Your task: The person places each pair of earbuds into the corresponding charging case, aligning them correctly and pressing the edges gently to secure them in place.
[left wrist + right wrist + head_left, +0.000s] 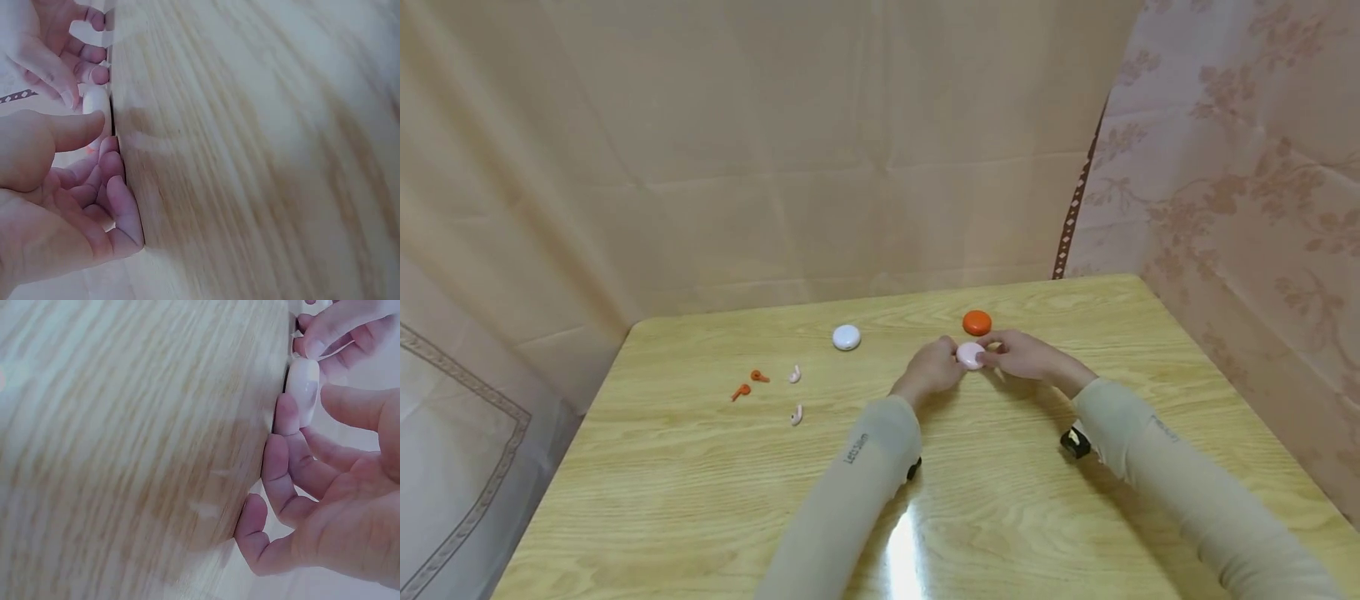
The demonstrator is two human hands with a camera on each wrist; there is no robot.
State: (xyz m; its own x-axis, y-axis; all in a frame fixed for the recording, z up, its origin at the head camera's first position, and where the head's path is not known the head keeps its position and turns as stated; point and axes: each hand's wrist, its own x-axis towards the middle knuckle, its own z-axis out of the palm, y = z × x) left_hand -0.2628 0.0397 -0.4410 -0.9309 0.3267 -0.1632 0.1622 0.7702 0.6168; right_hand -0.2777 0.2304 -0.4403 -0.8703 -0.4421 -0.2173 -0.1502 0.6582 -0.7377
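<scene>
A round, glossy pale-pink earbud case (970, 356) lies flat on the table between both hands, its lid shut. The left hand (934, 368) holds its left side, with the thumb at the case's edge in the left wrist view and the other fingers curled against the tabletop. From the right, the right hand (1024, 355) grips the same case, its thumb over the top and fingertips (287, 409) at the side. In the right wrist view the case (304, 387) shows edge-on, the left hand (353, 334) beyond it.
An orange round case (977, 322) sits just behind the hands, and a white one (846, 337) farther left. Left on the wooden table (685, 483) lie two orange earbuds (742, 391) and two pale-pink earbuds (796, 414). Curtains hang behind and at the sides.
</scene>
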